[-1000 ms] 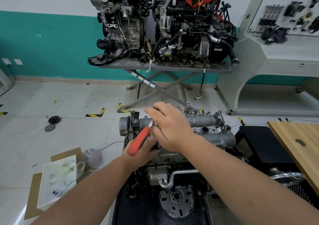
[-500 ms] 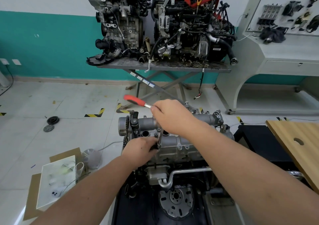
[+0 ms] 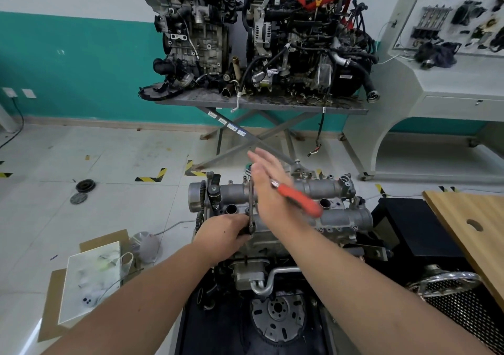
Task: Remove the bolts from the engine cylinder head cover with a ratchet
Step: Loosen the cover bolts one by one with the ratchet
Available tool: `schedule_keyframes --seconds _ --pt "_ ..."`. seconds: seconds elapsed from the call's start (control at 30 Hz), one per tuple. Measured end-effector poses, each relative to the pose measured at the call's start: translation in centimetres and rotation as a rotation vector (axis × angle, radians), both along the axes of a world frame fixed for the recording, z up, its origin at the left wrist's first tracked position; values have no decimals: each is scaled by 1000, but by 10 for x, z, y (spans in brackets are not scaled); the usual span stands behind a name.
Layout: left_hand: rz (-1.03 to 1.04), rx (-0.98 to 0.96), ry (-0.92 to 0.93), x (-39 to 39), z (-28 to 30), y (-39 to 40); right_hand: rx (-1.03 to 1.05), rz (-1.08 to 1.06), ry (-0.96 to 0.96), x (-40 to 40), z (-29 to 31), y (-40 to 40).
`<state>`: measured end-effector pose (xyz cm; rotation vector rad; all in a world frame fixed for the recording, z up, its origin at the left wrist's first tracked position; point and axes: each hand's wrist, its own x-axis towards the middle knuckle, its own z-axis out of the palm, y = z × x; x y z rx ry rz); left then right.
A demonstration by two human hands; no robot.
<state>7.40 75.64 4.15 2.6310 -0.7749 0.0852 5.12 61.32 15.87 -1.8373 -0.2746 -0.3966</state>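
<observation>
The grey cylinder head cover (image 3: 336,189) tops the engine in front of me. A ratchet with a red handle (image 3: 298,199) stands on it by a thin upright extension bar (image 3: 251,196). My left hand (image 3: 223,232) grips the socket end of that bar at the cover's near left edge. My right hand (image 3: 266,188) is blurred, its fingers straight and pointing up, its palm against the ratchet near the head. The red handle sticks out to the right over the cover. The bolt under the socket is hidden.
Two engines stand on a grey lift table (image 3: 261,102) at the back. A wooden board (image 3: 469,218) lies to the right, above a perforated metal part (image 3: 452,292). Cardboard with a clear bag (image 3: 90,278) lies on the floor to the left. Two discs (image 3: 84,187) lie further left.
The red handle has swung from the near left, over the far left, round to the right side. My right hand has opened flat. My left hand stays at the socket.
</observation>
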Motion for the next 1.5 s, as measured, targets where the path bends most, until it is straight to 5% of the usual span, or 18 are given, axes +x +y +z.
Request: schedule_keyframes --seconds 0.07,0.13,0.4,0.7,0.97,1.17,1.3,1.4,1.5 --pt "-18 -29 -6 -2 3 0 -349 -48 -356 6 -7 -5" --pt "1 -48 -45 -4 4 0 -550 -57 -510 10 -7 -8" --pt "-66 -45 147 5 -6 1 -793 78 -396 -3 17 -19" --pt "-19 -26 -23 -1 0 0 -934 153 -287 -3 27 -29" --pt "11 -41 -28 -5 2 -1 -720 71 62 5 46 -19" --pt "-4 -29 -26 -5 5 -2 331 201 735 1 48 -16" --pt "12 -5 -33 -4 3 -2 910 225 815 -4 33 -13" --pt "16 11 -49 -3 0 -1 854 174 620 -8 23 -10" --pt "28 12 -40 -3 -1 -1 384 131 481 -12 15 -12"
